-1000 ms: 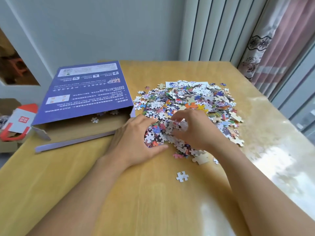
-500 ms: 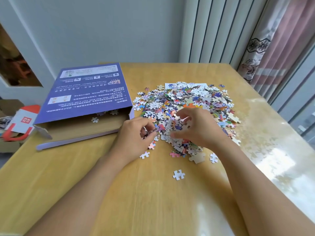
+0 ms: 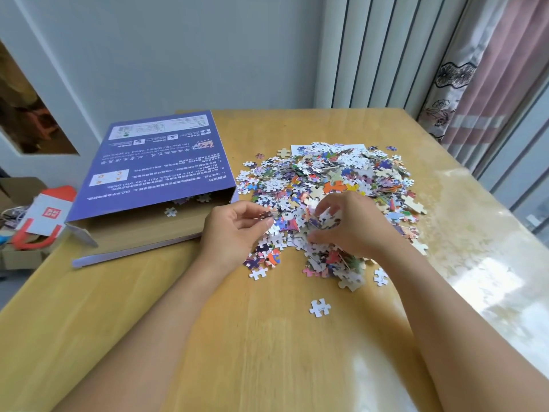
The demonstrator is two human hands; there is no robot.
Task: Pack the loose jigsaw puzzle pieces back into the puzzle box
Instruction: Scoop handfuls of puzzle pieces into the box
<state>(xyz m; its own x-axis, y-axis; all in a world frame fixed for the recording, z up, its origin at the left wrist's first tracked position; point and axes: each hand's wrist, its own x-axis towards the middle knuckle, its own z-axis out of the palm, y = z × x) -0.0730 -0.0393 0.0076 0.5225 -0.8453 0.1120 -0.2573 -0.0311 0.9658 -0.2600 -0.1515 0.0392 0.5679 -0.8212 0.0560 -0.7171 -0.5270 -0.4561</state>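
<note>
I'm seeing only a few pieces lying inside the puzzle box (image 3: 148, 185); nearly the whole pile of pieces (image 3: 326, 185) is sitting on the desk (image 3: 208, 337) beside it. My left hand (image 3: 234, 230) is pinching one piece, my right hand (image 3: 353, 227) is curling into the pile. The box is lying flat, long axis running away from me, open mouth facing me.

Wooden table (image 3: 178, 337), pale wall (image 3: 178, 55), pink curtain (image 3: 499, 84), window glare.
</note>
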